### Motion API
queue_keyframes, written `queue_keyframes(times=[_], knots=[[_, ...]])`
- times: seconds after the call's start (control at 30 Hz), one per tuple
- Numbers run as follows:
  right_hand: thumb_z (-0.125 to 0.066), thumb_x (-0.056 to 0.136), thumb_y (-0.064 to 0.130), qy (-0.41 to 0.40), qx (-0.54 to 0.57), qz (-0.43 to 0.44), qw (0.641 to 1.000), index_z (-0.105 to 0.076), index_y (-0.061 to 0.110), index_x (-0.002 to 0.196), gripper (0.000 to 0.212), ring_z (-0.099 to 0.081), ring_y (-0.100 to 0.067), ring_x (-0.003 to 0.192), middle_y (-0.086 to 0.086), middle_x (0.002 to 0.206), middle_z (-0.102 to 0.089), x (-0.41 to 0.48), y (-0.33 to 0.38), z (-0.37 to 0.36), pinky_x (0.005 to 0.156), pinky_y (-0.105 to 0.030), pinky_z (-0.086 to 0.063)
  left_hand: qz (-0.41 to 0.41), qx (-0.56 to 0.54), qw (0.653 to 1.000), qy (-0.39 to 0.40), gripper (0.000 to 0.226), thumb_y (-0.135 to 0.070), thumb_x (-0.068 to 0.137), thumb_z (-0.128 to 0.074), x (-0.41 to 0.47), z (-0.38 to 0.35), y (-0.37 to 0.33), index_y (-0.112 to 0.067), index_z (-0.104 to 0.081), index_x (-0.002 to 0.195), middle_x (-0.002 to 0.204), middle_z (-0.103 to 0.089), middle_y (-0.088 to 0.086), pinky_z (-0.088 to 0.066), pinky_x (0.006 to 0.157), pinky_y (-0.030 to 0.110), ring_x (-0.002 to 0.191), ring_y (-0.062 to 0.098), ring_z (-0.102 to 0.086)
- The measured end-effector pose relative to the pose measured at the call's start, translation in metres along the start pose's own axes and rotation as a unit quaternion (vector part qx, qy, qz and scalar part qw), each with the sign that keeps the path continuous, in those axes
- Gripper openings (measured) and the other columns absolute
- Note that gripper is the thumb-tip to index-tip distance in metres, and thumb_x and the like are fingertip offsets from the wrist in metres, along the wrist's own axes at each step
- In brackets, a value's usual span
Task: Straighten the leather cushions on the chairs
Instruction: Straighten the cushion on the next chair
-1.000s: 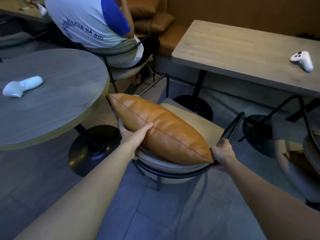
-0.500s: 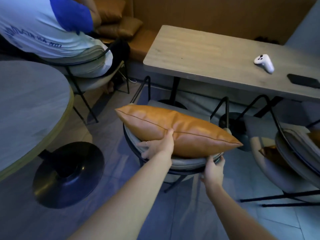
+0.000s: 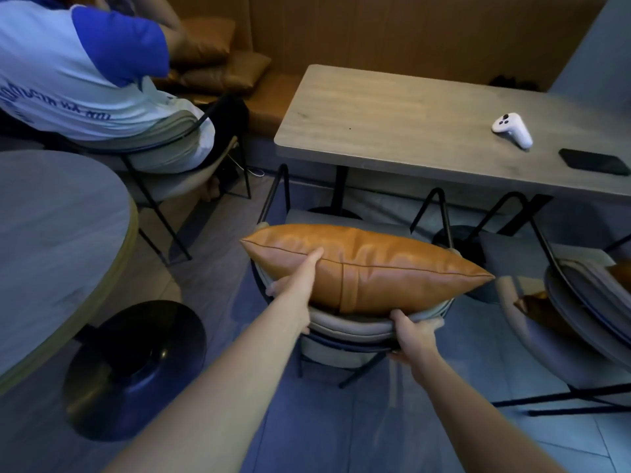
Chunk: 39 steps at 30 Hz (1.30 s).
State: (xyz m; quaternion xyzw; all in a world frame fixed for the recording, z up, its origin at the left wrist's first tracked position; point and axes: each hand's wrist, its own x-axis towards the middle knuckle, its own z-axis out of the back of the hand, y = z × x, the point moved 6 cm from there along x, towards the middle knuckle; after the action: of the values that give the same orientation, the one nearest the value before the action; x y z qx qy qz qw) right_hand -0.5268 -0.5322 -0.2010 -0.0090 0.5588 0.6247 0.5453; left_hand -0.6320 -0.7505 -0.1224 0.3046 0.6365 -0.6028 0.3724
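Observation:
A tan leather cushion [image 3: 382, 268] lies lengthwise along the curved grey backrest of a black-framed chair [image 3: 355, 327] in the middle of the view. My left hand [image 3: 300, 278] grips the cushion's near left side, thumb on top. My right hand [image 3: 415, 336] holds the chair's backrest rim just under the cushion's right half. A second chair [image 3: 580, 302] at the right edge carries another tan cushion [image 3: 543, 308], mostly hidden behind its backrest.
A rectangular wooden table [image 3: 392, 131] stands behind the chair, with a white controller [image 3: 512, 129] and a dark phone [image 3: 594, 162] on it. A round table [image 3: 58, 240] on a black base is at the left. A seated person [image 3: 78, 73] occupies the far-left chair. Brown bench cushions [image 3: 222, 70] lie at the back.
The cushion has swung from a diagonal to lie along the backrest. My right hand slid from the chair's right side to the backrest rim under the cushion. The view shifted right.

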Motion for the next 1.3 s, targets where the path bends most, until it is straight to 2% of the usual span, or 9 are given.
queue_keyframes(times=[0.13, 0.23, 0.33, 0.4, 0.47, 0.57, 0.83, 1.03, 1.3], knots=[[-0.071, 0.081, 0.041, -0.018, -0.021, 0.033, 0.999, 0.004, 0.017, 0.156, 0.109, -0.043, -0.048, 0.131, -0.026, 0.157, -0.028, -0.002, 0.009, 0.003, 0.102, -0.054, -0.045, -0.045, 0.040, 0.997, 0.043, 0.130, -0.070, 0.057, -0.086, 0.021, 0.021, -0.027, -0.026, -0.018, 0.159, 0.161, -0.035, 0.012, -0.037, 0.105, 0.074, 0.140, 0.044, -0.040], [-0.066, 0.089, 0.036, -0.112, -0.151, 0.101, 0.977, 0.003, 0.000, 0.157, 0.103, -0.024, -0.042, 0.147, -0.021, 0.166, -0.009, -0.023, 0.019, 0.005, 0.116, -0.054, -0.023, -0.059, 0.069, 0.993, 0.069, 0.129, -0.070, 0.053, -0.088, 0.026, 0.029, -0.031, -0.027, -0.025, 0.158, 0.158, -0.040, 0.011, -0.044, 0.100, 0.070, 0.137, 0.041, -0.044], [-0.052, 0.090, 0.022, -0.209, -0.311, 0.242, 0.895, -0.035, -0.018, 0.142, 0.068, -0.036, -0.053, 0.137, -0.041, 0.150, -0.034, -0.049, 0.034, -0.007, 0.111, -0.060, -0.031, -0.061, 0.079, 0.991, 0.085, 0.126, -0.068, 0.056, -0.088, 0.026, 0.035, -0.034, -0.026, -0.026, 0.157, 0.157, -0.042, 0.011, -0.045, 0.099, 0.068, 0.136, 0.041, -0.046], [-0.040, 0.087, 0.018, -0.229, -0.390, 0.306, 0.838, -0.064, -0.019, 0.103, 0.047, -0.052, -0.060, 0.116, -0.047, 0.122, -0.055, -0.061, 0.032, -0.019, 0.099, -0.063, -0.043, -0.058, 0.089, 0.989, 0.104, 0.120, -0.064, 0.062, -0.087, 0.026, 0.039, -0.039, -0.024, -0.027, 0.157, 0.155, -0.043, 0.011, -0.046, 0.100, 0.065, 0.136, 0.040, -0.046], [-0.035, 0.088, 0.017, -0.206, -0.458, 0.370, 0.782, -0.067, -0.008, 0.074, 0.043, -0.060, -0.055, 0.096, -0.036, 0.090, -0.066, -0.076, 0.028, -0.035, 0.089, -0.061, -0.049, -0.055, 0.101, 0.986, 0.122, 0.118, -0.062, 0.062, -0.088, 0.027, 0.043, -0.043, -0.024, -0.028, 0.156, 0.153, -0.046, 0.011, -0.047, 0.101, 0.063, 0.133, 0.038, -0.049], [-0.036, 0.093, 0.027, -0.141, -0.511, 0.441, 0.725, -0.063, 0.008, 0.074, 0.038, -0.063, -0.041, 0.076, -0.017, 0.071, -0.065, -0.107, 0.027, -0.070, 0.081, -0.053, -0.050, -0.061, 0.105, 0.983, 0.137, 0.129, -0.064, 0.052, -0.091, 0.028, 0.046, -0.047, -0.027, -0.025, 0.157, 0.154, -0.044, 0.010, -0.049, 0.098, 0.062, 0.133, 0.037, -0.049], [-0.036, 0.095, 0.069, -0.086, -0.601, 0.336, 0.720, -0.053, 0.027, 0.133, 0.059, -0.058, -0.032, 0.116, -0.004, 0.124, -0.067, -0.116, 0.038, -0.131, 0.099, -0.046, -0.038, -0.069, 0.092, 0.980, 0.161, 0.134, -0.059, 0.053, -0.093, 0.039, 0.050, -0.050, -0.027, -0.016, 0.159, 0.154, -0.043, 0.010, -0.050, 0.097, 0.065, 0.133, 0.037, -0.050], [-0.035, 0.096, 0.068, -0.097, -0.606, 0.333, 0.716, -0.052, 0.028, 0.135, 0.058, -0.056, -0.030, 0.117, -0.002, 0.127, -0.066, -0.114, 0.035, -0.137, 0.096, -0.044, -0.038, -0.068, 0.093, 0.980, 0.161, 0.108, -0.048, 0.073, -0.088, 0.042, 0.055, -0.051, -0.019, -0.024, 0.155, 0.151, -0.044, 0.011, -0.050, 0.097, 0.064, 0.132, 0.037, -0.051], [-0.060, 0.090, 0.060, -0.096, -0.560, 0.382, 0.729, -0.068, 0.018, 0.112, 0.048, -0.063, -0.038, 0.093, -0.010, 0.099, -0.073, -0.121, 0.031, -0.159, 0.079, -0.048, -0.043, -0.067, 0.110, 0.981, 0.148, 0.120, -0.052, 0.068, -0.089, 0.057, 0.070, -0.060, -0.016, -0.018, 0.158, 0.155, -0.041, 0.015, -0.048, 0.098, 0.069, 0.136, 0.042, -0.046]])
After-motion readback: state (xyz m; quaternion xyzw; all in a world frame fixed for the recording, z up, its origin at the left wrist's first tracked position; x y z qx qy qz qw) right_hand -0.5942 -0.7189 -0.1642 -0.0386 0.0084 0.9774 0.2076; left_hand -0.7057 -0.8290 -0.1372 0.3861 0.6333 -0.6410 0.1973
